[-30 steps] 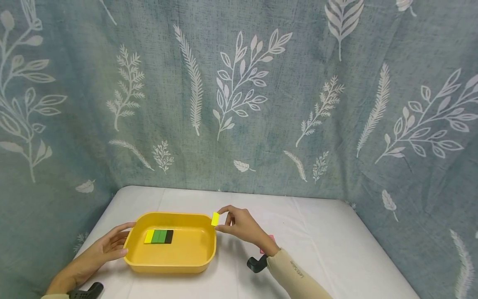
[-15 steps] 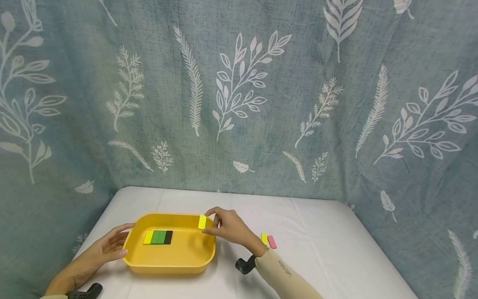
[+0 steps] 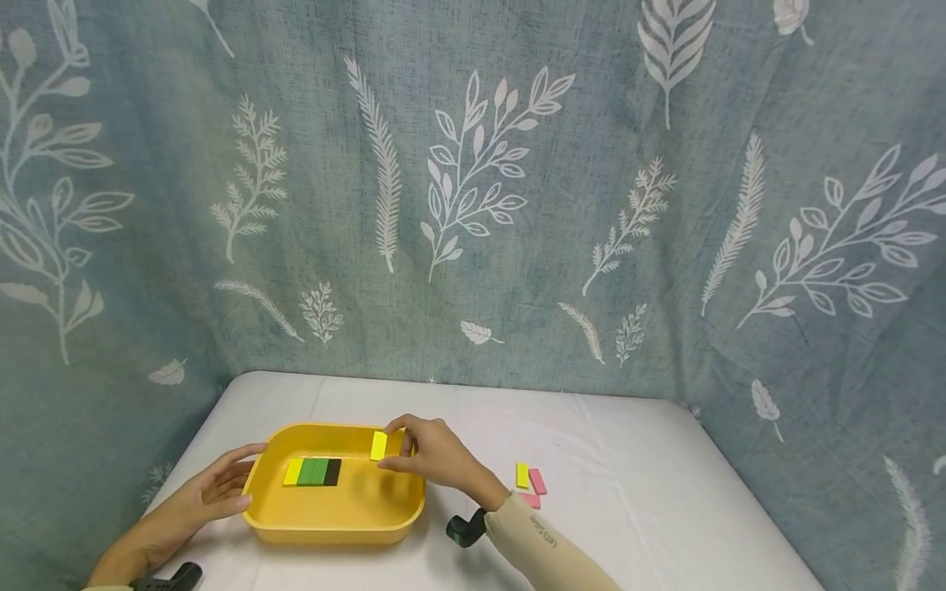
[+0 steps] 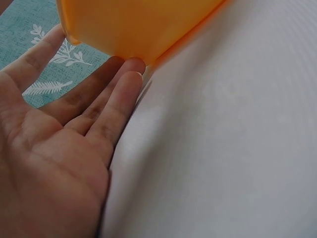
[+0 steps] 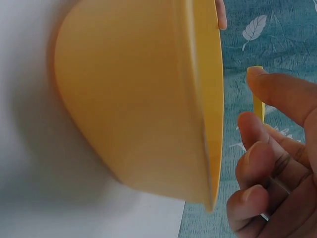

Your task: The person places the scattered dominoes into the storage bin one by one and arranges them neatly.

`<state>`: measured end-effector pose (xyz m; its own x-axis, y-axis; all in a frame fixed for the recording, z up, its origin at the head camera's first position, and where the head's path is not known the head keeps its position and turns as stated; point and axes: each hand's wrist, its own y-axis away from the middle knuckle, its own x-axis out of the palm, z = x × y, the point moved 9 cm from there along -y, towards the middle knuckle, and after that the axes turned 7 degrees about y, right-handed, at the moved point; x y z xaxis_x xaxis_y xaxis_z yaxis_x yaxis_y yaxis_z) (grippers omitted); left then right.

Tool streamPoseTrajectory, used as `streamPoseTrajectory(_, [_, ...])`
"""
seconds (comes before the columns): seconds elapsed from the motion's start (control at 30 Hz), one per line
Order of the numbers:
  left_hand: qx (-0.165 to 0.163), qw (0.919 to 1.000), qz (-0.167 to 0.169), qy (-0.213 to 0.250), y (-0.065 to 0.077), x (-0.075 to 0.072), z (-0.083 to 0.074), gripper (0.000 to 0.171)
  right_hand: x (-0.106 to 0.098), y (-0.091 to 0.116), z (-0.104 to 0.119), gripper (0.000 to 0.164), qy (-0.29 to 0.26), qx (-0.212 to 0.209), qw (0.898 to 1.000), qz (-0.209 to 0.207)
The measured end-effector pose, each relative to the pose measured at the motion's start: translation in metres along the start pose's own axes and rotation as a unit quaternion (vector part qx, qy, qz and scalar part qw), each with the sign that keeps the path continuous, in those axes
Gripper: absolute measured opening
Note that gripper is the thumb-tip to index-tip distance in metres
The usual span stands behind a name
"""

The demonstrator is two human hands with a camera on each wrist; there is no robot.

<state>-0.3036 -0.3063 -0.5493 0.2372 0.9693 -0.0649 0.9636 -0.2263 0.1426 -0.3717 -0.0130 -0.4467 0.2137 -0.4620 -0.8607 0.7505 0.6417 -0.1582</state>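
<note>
The grip of the right hand (image 3: 436, 453) pinches a yellow block (image 3: 378, 446) between thumb and fingertip, parted only by the block itself. In the head view we find this block over the far right part of the tray (image 3: 336, 535); the right wrist view, seeing it nearly edge-on, adds that it is held above the tray's rim, apart from it. Only the head view shows us the tray's floor, where a second yellow block (image 3: 293, 472), two green blocks (image 3: 313, 472) and a black block (image 3: 333, 472) form a row, and the table (image 3: 606, 525), where a third yellow block (image 3: 522, 476) and two pink blocks (image 3: 537, 482) lie right of the tray. The left wrist view best shows us the left hand (image 4: 59, 148), spread, fingertips touching the tray's outer side.
</note>
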Motion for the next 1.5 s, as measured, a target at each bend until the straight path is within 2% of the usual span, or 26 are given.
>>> streamPoseTrajectory(0.5, [0.005,1.0000,0.002,0.000,-0.001,-0.001,-0.001,0.077,0.016,-0.011,0.029,0.051,0.040,-0.013,0.999,0.015])
streamPoseTrajectory(0.7, [0.010,0.9999,0.009,0.000,-0.001,0.000,-0.002,0.075,0.026,-0.015,0.034,0.050,0.038,-0.005,0.999,0.023])
streamPoseTrajectory(0.97, [-0.002,1.0000,-0.007,-0.003,-0.001,-0.001,0.001,0.079,0.039,-0.021,0.046,0.051,0.053,-0.020,0.998,0.021])
streamPoseTrajectory(1.5, [0.014,0.9999,0.008,-0.004,0.001,0.000,-0.003,0.077,0.067,-0.032,0.061,0.048,0.061,0.023,0.997,0.039])
